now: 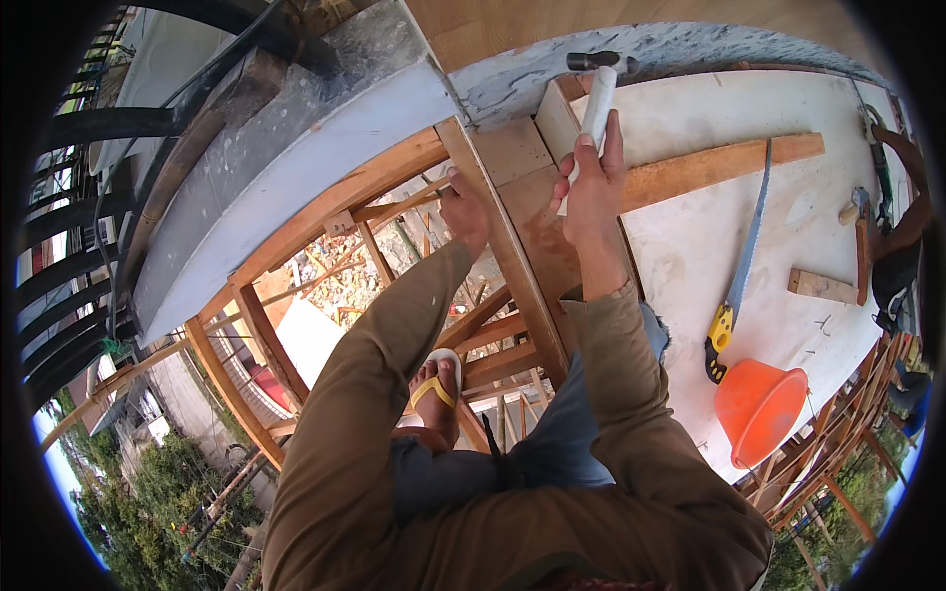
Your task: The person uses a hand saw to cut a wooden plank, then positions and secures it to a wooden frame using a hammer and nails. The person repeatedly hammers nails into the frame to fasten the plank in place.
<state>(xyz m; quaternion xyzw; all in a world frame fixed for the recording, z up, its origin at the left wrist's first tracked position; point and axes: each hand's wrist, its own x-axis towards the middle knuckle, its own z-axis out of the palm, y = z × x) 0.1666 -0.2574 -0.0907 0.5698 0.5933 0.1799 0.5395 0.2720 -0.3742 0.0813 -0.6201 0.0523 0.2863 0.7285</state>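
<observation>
Gripping a white-handled hammer (599, 101) in our right hand (593, 195), we curl our left hand (465, 217) at a flat wooden beam (524, 295), its hold unclear; beside the toothed saw (747, 261), we cannot tell the round orange bucket's (745, 396) contents.

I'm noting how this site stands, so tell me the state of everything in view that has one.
White-handled hammer, held in the right hand.
Right hand, closed.
Left hand, curled, at the wooden beam; its grip unclear.
Handsaw, not held, lying on the white board.
Long plank, lying on the same board.
Orange bucket, not held; upright or tipped, unclear.
Sandal, worn.
</observation>
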